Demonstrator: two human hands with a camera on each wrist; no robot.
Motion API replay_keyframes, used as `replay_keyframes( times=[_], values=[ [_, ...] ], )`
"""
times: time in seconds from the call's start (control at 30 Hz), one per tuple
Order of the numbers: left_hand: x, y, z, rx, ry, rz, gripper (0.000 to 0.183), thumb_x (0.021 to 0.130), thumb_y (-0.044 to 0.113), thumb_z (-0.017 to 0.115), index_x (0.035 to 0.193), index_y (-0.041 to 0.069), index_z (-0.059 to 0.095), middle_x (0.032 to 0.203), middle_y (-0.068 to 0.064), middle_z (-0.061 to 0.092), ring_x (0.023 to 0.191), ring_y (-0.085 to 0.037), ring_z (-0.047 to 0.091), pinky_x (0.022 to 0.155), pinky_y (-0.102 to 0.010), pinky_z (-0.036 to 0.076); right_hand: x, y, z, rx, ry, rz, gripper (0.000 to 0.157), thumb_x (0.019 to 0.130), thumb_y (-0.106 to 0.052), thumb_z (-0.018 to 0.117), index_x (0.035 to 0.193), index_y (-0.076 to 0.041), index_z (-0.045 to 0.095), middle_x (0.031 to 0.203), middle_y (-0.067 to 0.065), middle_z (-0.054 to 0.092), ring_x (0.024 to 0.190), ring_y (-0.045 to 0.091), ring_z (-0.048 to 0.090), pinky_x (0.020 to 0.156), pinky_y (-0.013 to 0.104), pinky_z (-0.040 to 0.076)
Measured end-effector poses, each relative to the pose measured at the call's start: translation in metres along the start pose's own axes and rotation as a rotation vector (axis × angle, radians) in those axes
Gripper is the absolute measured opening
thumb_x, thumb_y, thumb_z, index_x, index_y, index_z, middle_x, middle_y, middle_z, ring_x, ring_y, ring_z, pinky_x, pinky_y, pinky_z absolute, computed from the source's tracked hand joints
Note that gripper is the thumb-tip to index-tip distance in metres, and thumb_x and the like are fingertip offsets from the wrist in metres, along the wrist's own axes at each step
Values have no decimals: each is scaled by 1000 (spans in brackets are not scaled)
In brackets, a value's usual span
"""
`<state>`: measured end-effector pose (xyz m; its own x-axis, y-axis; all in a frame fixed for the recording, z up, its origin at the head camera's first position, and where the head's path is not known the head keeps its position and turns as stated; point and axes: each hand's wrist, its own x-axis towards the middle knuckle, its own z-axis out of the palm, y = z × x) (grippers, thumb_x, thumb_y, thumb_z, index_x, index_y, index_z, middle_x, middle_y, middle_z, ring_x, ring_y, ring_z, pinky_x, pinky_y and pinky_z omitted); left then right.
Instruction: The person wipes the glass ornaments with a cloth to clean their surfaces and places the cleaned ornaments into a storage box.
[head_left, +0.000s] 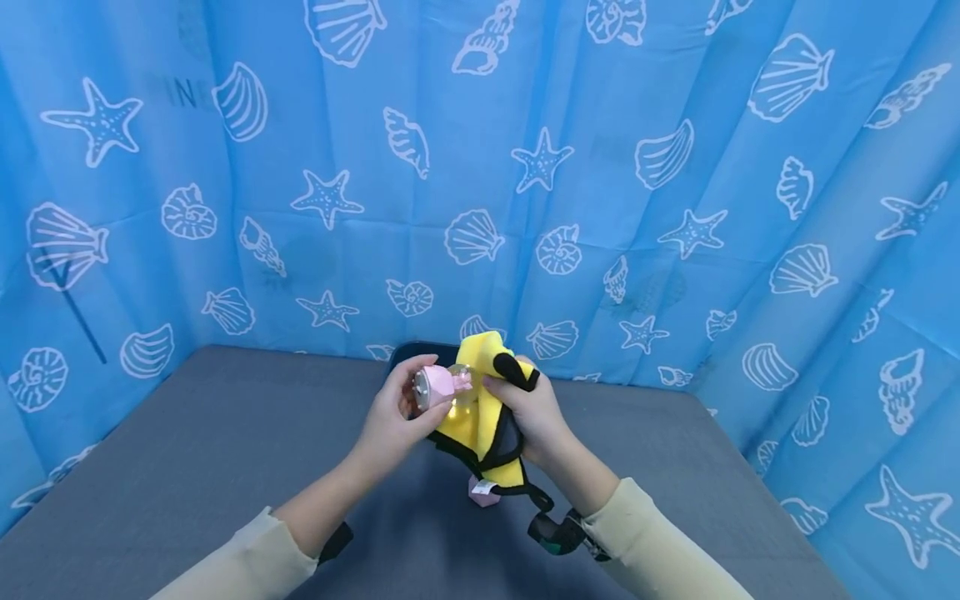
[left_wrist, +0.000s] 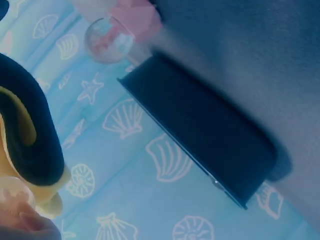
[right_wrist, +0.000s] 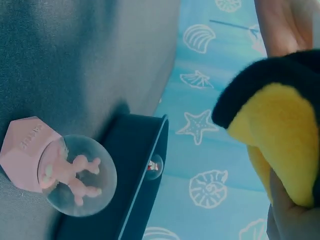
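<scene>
In the head view my left hand (head_left: 390, 417) holds a small snow globe (head_left: 442, 385) by its pink base, tipped on its side with the clear dome to the right. A pink figure shows inside the dome. My right hand (head_left: 536, 417) grips a folded yellow cloth (head_left: 468, 425) with black trim and a white tag, its fingers partly hidden behind it. Dome and cloth overlap in this view. The right wrist view shows the yellow cloth (right_wrist: 280, 145) bunched in my right hand, with a black edge.
A second snow globe (right_wrist: 77, 175) with a pink faceted base stands on the grey table (head_left: 247, 467). Beside it is a dark open box (left_wrist: 200, 130), holding a globe with a small red and white figure (right_wrist: 155, 166). A blue shell-patterned curtain (head_left: 450, 167) hangs behind.
</scene>
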<state>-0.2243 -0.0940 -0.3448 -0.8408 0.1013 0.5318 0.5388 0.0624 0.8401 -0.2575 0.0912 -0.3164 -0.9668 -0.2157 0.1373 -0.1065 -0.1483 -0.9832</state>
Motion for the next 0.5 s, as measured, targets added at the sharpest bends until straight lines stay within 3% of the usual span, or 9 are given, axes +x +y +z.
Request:
replay_keyframes(
  times=[0.13,0.27,0.5],
  values=[
    [4,2,2,-108,46,-96,58,90,-4,63,139,-6,33,128,-21,46,107,-28,51,87,-20,48,-2,2,3,33,-24,29,27,93,-7,58,115,-3,44,106,12,59,88,21,66,77,38,56],
    [7,2,6,-135,100,-171,58,89,2,67,138,-4,37,125,-18,50,105,-26,53,87,-20,48,-4,4,5,66,-22,87,32,92,-9,59,120,-1,46,104,10,61,87,21,67,76,38,56],
    [12,-3,10,-200,146,-190,43,95,15,61,130,-3,42,113,-12,53,99,-21,51,86,-26,46,-7,8,10,21,-78,123,33,91,-11,60,119,0,47,100,9,61,84,19,66,74,35,56]
  ],
)
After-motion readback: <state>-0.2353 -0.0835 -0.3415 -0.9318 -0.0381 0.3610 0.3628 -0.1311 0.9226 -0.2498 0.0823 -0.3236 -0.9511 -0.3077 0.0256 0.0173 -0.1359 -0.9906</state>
